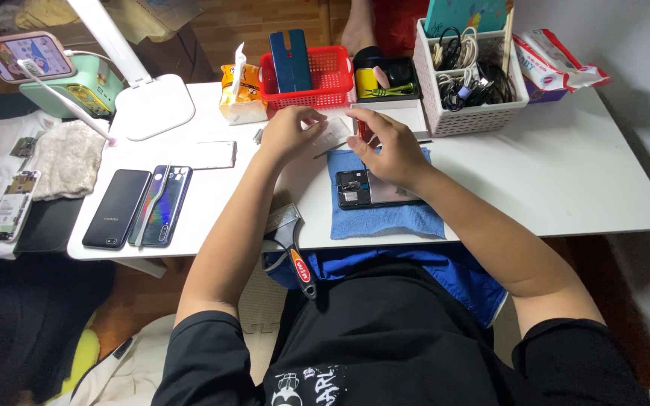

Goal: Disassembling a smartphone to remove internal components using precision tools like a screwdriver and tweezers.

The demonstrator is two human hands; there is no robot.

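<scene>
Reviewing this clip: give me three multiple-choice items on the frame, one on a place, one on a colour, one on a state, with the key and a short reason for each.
1. Where does the opened phone lie?
A. on the blue cloth
B. in the red basket
C. under the desk lamp

2. What colour is the slotted bin holding the cables?
A. red
B. white
C. black

3. What is the state of the phone under the right hand?
A. sealed, screen up
B. back off, inner parts showing
C. wrapped in a bag

Key: 1 A, the phone rests on the cloth at the near edge of the white table. 2 B, the bin's walls are white. 3 B, the camera module and board show at its left end, while the left hand stays beside it, fingers pinched over something small.
</scene>
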